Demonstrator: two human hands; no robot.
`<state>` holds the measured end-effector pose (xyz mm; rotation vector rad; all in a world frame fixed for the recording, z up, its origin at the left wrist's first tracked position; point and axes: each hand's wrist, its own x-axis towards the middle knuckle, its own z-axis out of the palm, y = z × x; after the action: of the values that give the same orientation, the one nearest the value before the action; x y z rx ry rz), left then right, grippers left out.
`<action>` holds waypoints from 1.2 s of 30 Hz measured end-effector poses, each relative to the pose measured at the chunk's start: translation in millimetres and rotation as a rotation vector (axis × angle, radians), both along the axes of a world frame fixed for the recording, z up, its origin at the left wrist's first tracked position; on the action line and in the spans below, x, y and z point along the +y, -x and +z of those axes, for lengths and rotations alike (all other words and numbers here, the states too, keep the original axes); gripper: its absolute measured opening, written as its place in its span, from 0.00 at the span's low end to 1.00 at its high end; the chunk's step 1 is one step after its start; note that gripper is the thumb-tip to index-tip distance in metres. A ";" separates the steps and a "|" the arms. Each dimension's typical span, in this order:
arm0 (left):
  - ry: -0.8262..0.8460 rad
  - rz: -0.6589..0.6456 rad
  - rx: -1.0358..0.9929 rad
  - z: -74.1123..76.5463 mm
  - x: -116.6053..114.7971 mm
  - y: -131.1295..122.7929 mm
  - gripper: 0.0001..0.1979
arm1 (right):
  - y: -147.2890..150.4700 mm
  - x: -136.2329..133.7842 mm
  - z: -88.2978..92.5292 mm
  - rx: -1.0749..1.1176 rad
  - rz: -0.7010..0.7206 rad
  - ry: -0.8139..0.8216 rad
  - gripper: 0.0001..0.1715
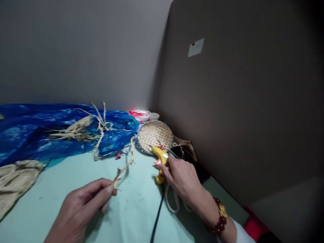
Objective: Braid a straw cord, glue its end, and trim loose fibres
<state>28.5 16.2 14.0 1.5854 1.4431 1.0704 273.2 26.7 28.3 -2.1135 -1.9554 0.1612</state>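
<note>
L hand (81, 206) low at the near edge of the table (136, 216). Its grip is closed to a pinch, thumb & forefinger tips together on the near end of a straw strand (125, 167). The strand runs up & away over the table toward the bag.

R hand (181, 179) a bit farther, bracelet (219, 219) on the wrist. Its grip is curled round the handle of a yellow glue gun (160, 155), fingers on it, not spread. The gun stands w/ nozzle pointing away. Its black cord (157, 214) trails back to the near edge, white rope (170, 204) just beside it under the wrist.

At far L, a pale woven piece (15, 179) lies flat.

Just beyond the gun: round woven basket (153, 135), tilted, touching the gun's tip. L of it, a blue bag (30, 128) w/ a straw bundle (76, 130) on top. Farthest, by the wall: red-white packet (139, 114) & small cup (154, 116), side by side.
</note>
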 end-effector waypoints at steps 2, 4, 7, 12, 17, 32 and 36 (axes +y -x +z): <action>0.159 -0.033 -0.035 11.2 -1.7 4.2 0.17 | 3.1 2.8 -7.2 -0.077 0.003 0.036 0.22; 0.183 -0.018 -0.048 18.2 -4.0 7.3 0.17 | 10.9 5.0 -13.2 -0.127 -0.005 0.058 0.23; 0.142 0.006 -0.053 21.7 -6.2 9.5 0.17 | 22.0 7.7 -16.4 -0.155 -0.039 0.082 0.25; 0.107 -0.035 -0.068 21.0 -3.9 10.1 0.17 | 28.7 12.4 -17.2 -0.099 -0.105 0.101 0.26; 0.128 -0.048 -0.083 19.1 2.9 12.3 0.16 | 30.3 14.4 -18.8 0.031 -0.179 0.064 0.23; 0.186 -0.009 -0.130 10.3 27.0 24.6 0.17 | 19.9 -26.6 -3.9 1.512 -0.175 0.008 0.22; 0.226 0.015 -0.190 9.7 33.2 28.1 0.17 | 27.5 -22.5 9.3 1.716 -0.059 0.093 0.24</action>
<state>0.5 49.5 23.8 1.2816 1.3951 0.9987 245.6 4.2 37.6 -1.0713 -0.7545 1.4354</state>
